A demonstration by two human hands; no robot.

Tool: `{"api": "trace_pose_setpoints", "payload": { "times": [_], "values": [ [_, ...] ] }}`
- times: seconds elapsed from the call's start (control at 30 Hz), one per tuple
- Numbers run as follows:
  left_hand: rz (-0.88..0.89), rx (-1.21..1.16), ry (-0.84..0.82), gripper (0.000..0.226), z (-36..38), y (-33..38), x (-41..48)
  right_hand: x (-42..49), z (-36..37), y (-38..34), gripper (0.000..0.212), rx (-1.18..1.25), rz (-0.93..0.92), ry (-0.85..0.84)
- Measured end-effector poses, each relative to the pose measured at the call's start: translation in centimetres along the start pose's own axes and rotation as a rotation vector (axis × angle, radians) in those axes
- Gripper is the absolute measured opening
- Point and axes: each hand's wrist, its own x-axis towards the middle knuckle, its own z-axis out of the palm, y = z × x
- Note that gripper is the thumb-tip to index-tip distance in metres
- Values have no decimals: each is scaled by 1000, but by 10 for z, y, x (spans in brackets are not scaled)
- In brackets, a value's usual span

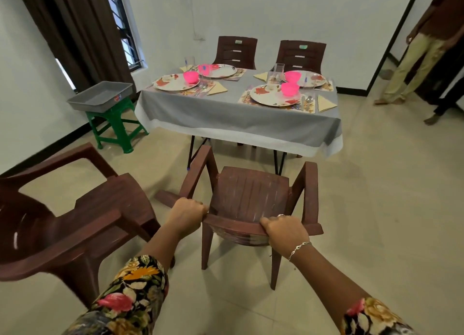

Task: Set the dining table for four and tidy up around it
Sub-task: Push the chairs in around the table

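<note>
I have both hands on the top rail of a brown armchair (pixel 248 191). My left hand (pixel 187 215) curls round its left corner, and my right hand (pixel 283 231) grips the rim nearer the right. The chair sits between me and the dining table (pixel 226 116), facing it, near its front edge but apart from it. The grey-clothed table carries 4 plates (pixel 273 96) with pink bowls (pixel 290 88). 2 far chairs (pixel 237 51) stand behind it. A second armchair (pixel 75 221) sits just beside my left arm. A grey tray (pixel 100 96) rests on a green stool (pixel 118 126) left of the table.
</note>
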Motion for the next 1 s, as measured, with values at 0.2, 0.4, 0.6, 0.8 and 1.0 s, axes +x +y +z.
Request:
{"api": "trace_pose_setpoints", "payload": {
  "times": [0.2,0.4,0.6,0.8,1.0],
  "values": [
    [53,-11,44,24,3,-29,49,52,4,14,27,-32,30,-2],
    [177,-8,155,10,0,-46,98,92,8,48,26,-119,57,85],
    [170,-67,113,25,10,-64,141,130,9,62,36,-111,80,152],
    [192,-61,115,15,13,-83,174,160,10,75,36,-95,50,232],
    [226,-41,166,21,22,-104,207,191,14,87,31,-132,67,261]
  ]
}}
